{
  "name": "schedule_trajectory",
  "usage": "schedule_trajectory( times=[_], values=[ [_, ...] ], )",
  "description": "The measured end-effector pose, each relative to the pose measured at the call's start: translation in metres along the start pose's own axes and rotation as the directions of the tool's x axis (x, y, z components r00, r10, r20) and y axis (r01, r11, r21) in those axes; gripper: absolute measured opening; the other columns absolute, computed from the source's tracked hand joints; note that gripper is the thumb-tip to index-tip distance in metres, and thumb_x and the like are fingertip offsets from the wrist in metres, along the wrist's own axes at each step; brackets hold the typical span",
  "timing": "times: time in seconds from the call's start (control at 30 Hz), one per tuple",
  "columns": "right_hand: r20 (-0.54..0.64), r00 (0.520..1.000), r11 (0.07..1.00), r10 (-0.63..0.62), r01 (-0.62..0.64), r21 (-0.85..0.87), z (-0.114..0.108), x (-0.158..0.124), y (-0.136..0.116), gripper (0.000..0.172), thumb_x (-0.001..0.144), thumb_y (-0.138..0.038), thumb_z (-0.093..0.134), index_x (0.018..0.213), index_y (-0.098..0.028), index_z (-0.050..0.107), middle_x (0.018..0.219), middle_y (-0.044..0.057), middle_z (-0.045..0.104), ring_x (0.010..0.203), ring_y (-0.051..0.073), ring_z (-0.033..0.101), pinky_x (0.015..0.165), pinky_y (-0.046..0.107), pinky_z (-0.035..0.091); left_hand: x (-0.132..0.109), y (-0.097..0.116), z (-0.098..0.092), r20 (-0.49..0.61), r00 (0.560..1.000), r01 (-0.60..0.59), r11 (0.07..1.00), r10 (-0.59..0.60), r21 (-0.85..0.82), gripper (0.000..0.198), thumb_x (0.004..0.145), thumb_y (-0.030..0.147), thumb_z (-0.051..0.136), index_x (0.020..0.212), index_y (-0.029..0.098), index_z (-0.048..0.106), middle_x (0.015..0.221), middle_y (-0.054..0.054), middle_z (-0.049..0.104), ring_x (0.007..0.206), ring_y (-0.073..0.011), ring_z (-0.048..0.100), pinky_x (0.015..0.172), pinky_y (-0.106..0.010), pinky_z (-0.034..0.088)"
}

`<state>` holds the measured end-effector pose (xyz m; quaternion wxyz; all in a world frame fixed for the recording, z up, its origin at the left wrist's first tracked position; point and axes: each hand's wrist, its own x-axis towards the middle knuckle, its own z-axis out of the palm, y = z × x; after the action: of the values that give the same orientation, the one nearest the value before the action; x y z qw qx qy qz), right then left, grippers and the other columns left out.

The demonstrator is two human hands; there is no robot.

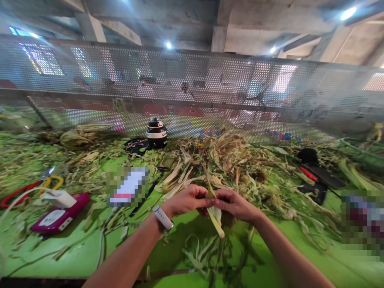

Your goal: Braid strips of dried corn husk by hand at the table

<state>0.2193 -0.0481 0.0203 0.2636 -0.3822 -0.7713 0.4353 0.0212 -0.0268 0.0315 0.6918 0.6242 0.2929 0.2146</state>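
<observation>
Between my two hands is a pale yellow-green rolled corn husk (216,222), its lower end pointing down toward the table. My left hand (193,199), with a white watch (163,219) on the wrist, pinches the husk with thumb and forefinger. Close against it, my right hand (234,203) pinches the same husk from the other side. Just beyond the hands lies a heap of dry corn husks (231,150). Thin green husk strips (196,254) lie below them on the green table (168,248).
A dark jug (157,135) stands near the perforated metal screen (192,92). Left are a blurred-out phone (129,186), a purple box with a white charger (60,214), and red-and-yellow-handled scissors (51,184). A dark device (322,174) and green basket (366,154) are right.
</observation>
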Motion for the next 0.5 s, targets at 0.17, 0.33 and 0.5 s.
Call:
schedule_trajectory(
  times=[0.17,0.33,0.5],
  values=[
    [-0.013,1.0,1.0,0.017,-0.017,0.016,-0.0008,-0.0002,-0.0022,0.038,0.086,-0.05,0.045,0.07,-0.016,0.049,0.067,-0.003,0.038,0.063,0.009,0.037,0.055,0.02,0.033,0.0012,-0.0018,-0.0015,-0.003,1.0,0.012,1.0,-0.012,0.002,0.03,0.066,0.043,0.07,0.072,0.014,0.065,0.064,0.001,0.059,0.058,-0.0109,0.057,0.061,-0.024,0.048],
    [0.031,0.998,0.992,0.052,-0.048,-0.117,-0.0018,-0.001,-0.0083,0.033,0.088,-0.045,0.043,0.072,-0.016,0.048,0.066,-0.003,0.04,0.06,0.009,0.038,0.052,0.021,0.033,0.0033,-0.0025,0.0006,-0.004,1.0,0.016,0.999,-0.016,0.031,0.03,0.063,0.043,0.072,0.067,0.015,0.064,0.059,0.003,0.057,0.054,-0.0098,0.053,0.057,-0.022,0.045],
    [0.029,0.999,0.982,0.046,-0.04,-0.182,-0.0012,-0.0012,-0.0055,0.032,0.087,-0.037,0.045,0.062,-0.018,0.038,0.06,-0.005,0.033,0.055,0.008,0.032,0.049,0.021,0.028,0.0034,-0.0047,0.0001,0.017,1.0,0.024,0.997,-0.025,0.07,0.027,0.067,0.041,0.069,0.072,0.015,0.064,0.064,0.001,0.06,0.056,-0.0102,0.054,0.059,-0.023,0.046]
  ],
)
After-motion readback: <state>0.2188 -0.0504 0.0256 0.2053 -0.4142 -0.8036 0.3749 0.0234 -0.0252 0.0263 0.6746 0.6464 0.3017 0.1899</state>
